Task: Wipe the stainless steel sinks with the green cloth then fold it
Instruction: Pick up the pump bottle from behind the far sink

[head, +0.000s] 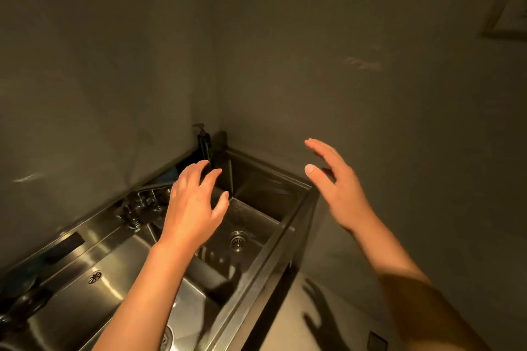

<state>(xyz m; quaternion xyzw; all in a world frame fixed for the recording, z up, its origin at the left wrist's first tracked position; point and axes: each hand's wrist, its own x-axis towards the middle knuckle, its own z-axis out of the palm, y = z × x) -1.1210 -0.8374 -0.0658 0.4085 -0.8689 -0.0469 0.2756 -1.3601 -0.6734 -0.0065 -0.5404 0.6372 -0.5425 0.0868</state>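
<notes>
Partly behind left hand (196, 205): faucet (139, 204), maybe soap dispenser (203, 142).

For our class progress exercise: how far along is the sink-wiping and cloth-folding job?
Done: nothing confirmable; no green cloth shows. In hand: nothing; left hand hovers open over the right basin, right hand open beside the sink unit. Left: fetch cloth, wipe both basins, fold.

Only one camera is at work here, worn on the person's head, wide-angled and tipped forward and down. It looks along both forearms from close behind, with the left hand (194, 205) and right hand (336, 188) held up near the middle. The sinks (265, 188) lie below and just beyond the left hand, running off the lower left edge. Past both hands the wall corner (219, 80) fills the upper half. The floor (285, 322) shows beneath the right hand.
</notes>
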